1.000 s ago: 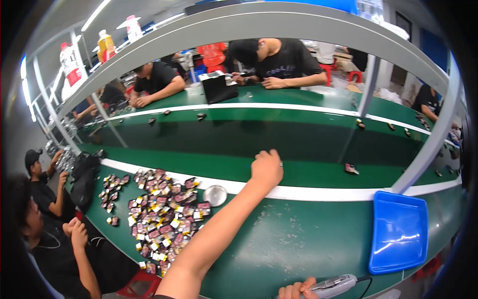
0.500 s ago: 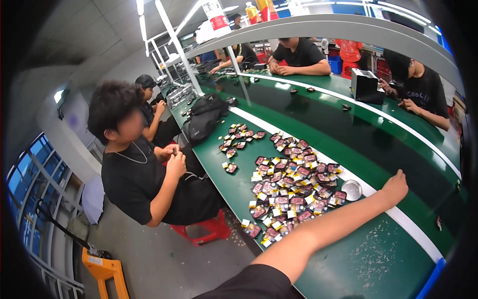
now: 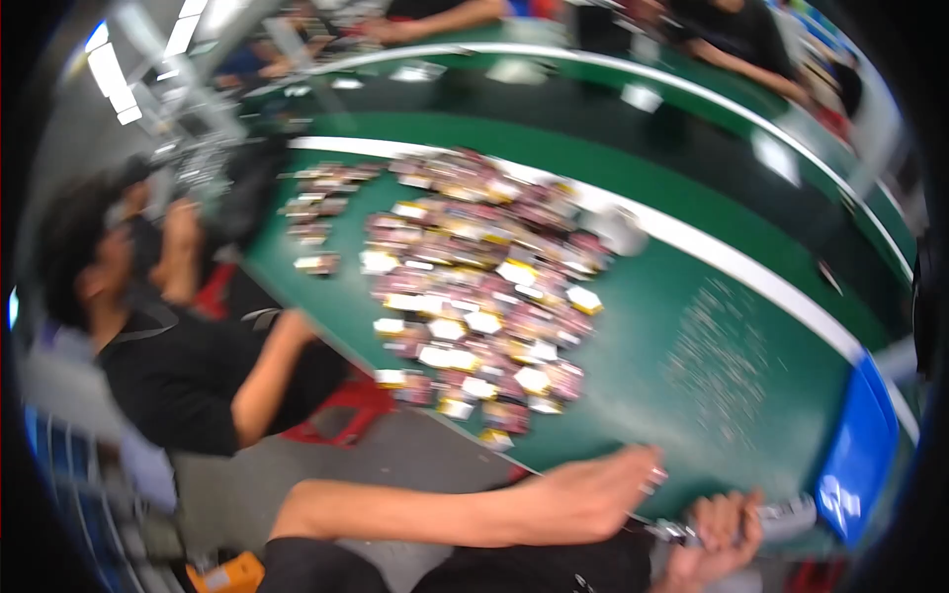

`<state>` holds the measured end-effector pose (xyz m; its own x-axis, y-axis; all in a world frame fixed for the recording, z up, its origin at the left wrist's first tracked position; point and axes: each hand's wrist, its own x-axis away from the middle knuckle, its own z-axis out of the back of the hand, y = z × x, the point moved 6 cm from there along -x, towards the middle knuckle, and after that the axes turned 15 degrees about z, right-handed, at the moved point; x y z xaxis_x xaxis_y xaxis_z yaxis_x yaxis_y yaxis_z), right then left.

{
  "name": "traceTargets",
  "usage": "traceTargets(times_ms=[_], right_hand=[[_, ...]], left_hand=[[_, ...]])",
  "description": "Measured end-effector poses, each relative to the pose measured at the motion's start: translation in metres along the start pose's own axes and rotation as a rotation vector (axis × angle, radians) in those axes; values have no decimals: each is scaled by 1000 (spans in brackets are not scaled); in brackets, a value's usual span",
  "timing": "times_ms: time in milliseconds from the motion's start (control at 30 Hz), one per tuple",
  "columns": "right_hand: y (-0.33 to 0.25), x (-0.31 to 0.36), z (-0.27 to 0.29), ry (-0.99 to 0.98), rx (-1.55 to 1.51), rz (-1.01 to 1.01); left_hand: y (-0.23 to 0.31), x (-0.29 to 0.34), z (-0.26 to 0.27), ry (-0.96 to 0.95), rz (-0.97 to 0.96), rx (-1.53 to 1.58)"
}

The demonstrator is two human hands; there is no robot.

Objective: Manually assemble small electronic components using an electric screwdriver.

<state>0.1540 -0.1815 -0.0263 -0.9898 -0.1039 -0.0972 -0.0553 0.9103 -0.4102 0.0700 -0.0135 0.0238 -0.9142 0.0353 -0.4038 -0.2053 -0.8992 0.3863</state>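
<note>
My left hand [image 3: 593, 499] is over the near edge of the table, its fingers pinched together. Something small and shiny shows at the fingertips, too blurred to name. Close by on the right, my right hand [image 3: 724, 529] wraps round a grey cylindrical tool [image 3: 788, 516], whose thin metal front end points toward my left hand. Beyond my hands lies a large heap of small black packs [image 3: 484, 287] with pinkish faces and white-and-yellow tags. A round metal dish [image 3: 615, 231] stands at the heap's far right side.
A blue tray [image 3: 862, 450] sits at the table's right end. Tiny pale bits [image 3: 727, 361] are scattered over the green table [image 3: 633, 385]. A white strip [image 3: 732, 255] separates it from the dark conveyor belt [image 3: 682, 138]. On the left sits a co-worker [image 3: 178, 366]; others work across the belt.
My left arm has pulled back from the conveyor belt to the near table edge. My right hand and the grey tool have come into view. The view has swung right and down, blurring everything.
</note>
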Motion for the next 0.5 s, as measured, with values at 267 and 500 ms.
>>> traceTargets(times_ms=[267,500], right_hand=[[36,38,-21,-46,129,-213],[43,66,-24,-68,91,-246]], left_hand=[[-3,7,-4,-223,30,-72],[8,3,-6,-209,22,-53]])
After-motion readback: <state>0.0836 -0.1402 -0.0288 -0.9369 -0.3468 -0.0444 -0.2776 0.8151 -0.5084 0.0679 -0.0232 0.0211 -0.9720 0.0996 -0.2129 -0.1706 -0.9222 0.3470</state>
